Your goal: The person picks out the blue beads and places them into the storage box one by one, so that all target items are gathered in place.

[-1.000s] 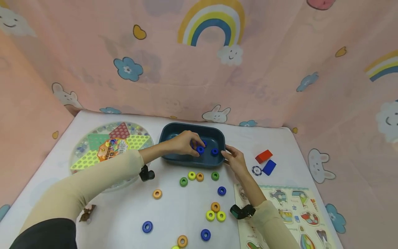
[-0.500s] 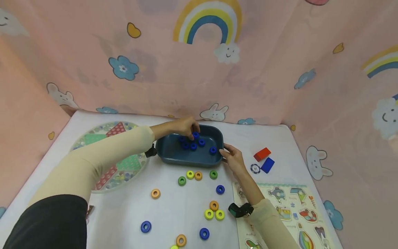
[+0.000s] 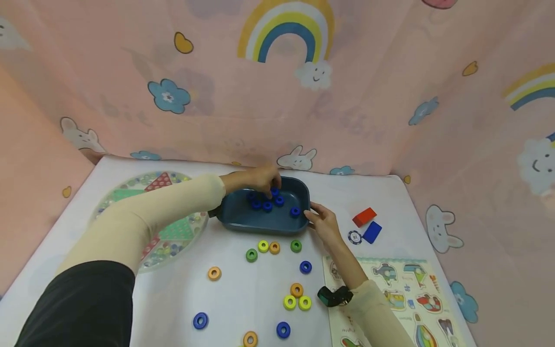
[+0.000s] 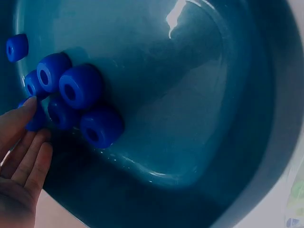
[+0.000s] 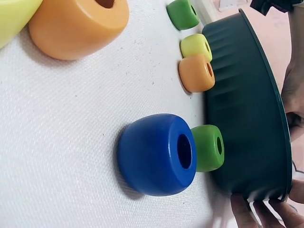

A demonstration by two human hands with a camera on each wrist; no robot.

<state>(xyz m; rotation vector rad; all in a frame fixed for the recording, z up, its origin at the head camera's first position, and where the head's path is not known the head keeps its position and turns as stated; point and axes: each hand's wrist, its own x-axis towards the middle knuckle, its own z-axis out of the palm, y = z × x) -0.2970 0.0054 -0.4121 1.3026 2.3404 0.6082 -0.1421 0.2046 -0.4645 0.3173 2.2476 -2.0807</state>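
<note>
My left hand [image 3: 263,179] reaches into the dark blue-green tray [image 3: 260,222] at its back side. In the left wrist view, its thumb and fingers pinch a partly hidden blue ring bead [image 4: 37,118]. Several more blue ring beads [image 4: 80,86] cluster on the tray floor beside the fingertips, and a lone blue bead [image 3: 295,212] lies near the tray's right end. At that end my right hand [image 3: 324,222] grips the wall, thumb at the rim and fingers round the outside.
On the white table before the tray are scattered green [image 3: 251,255], yellow [image 3: 289,302], orange [image 3: 214,273] and blue ring beads [image 3: 200,320]. A round game board [image 3: 173,236] lies left. Red [image 3: 364,217] and blue blocks [image 3: 372,232], a chip [image 3: 354,237] and a picture board [image 3: 390,279] sit right.
My left hand has moved from the middle of the tray to its back, uncovering the cluster of blue beads. The right hand has stayed at the tray's right end.
</note>
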